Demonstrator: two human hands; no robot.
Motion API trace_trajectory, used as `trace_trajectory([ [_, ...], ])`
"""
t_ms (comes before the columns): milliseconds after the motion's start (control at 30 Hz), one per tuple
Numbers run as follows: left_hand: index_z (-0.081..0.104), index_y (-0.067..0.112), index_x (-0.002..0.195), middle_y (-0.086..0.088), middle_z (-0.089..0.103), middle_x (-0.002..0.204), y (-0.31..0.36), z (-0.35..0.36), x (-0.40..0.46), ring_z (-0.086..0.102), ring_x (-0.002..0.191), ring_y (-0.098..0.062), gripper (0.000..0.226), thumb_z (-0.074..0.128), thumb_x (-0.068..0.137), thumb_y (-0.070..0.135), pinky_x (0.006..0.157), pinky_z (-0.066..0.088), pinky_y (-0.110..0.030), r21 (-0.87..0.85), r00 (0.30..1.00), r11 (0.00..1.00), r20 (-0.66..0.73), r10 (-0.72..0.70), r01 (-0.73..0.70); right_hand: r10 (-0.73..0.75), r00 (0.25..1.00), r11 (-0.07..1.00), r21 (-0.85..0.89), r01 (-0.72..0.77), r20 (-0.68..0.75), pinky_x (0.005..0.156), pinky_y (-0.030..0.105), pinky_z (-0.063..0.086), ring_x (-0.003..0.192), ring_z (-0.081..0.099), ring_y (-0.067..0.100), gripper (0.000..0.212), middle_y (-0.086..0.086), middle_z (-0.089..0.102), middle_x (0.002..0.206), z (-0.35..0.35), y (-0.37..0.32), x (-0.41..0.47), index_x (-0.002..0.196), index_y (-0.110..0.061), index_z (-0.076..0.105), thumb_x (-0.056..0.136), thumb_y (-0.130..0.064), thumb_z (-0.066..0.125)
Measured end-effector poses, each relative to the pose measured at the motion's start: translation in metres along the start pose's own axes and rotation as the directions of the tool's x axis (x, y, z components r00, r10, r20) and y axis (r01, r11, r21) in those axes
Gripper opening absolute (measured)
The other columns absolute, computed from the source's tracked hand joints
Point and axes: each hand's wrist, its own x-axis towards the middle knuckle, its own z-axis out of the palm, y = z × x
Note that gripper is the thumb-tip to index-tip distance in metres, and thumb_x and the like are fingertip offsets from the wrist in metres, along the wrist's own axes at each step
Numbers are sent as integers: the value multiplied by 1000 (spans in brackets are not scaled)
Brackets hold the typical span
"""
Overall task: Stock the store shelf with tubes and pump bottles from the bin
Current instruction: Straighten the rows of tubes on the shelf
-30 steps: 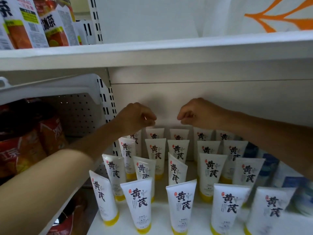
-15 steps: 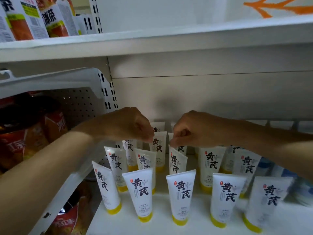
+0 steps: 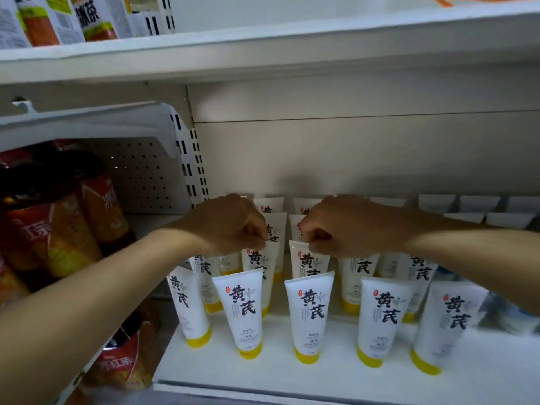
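Left hand [image 3: 230,226] pinches the top of one second-row tube [image 3: 258,267]; right hand [image 3: 336,229] pinches its neighbour [image 3: 308,263]; probably squaring them up so the labels face out on the shelf [image 3: 321,378].

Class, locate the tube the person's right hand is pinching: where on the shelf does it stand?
In the head view, the right hand pinches the top of a tube in the second row, near the middle, directly behind a front-row tube.
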Motion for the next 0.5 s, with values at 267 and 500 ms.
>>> trace_trajectory([
  [267,73,35,94,27,57,75,10,4,0,58,76,5,9,66,88,36,75,50,-24,6,997,1000,-81,-3,3,24,999,1000,6,-24,-28,70,28,50,61,55,4,18,-6,59,67,1,2,-7,77,-17,62,92,-22,55],
  [500,73,33,95,28,55,75,9,5,2,57,75,6,9,66,89,35,74,48,-21,-18,999,1000,-51,-14,13,28,999,1000,5,-28,-30,65,25,49,63,57,7,18,-4,62,72,2,4,-5,80,-17,64,93,-24,54],
])
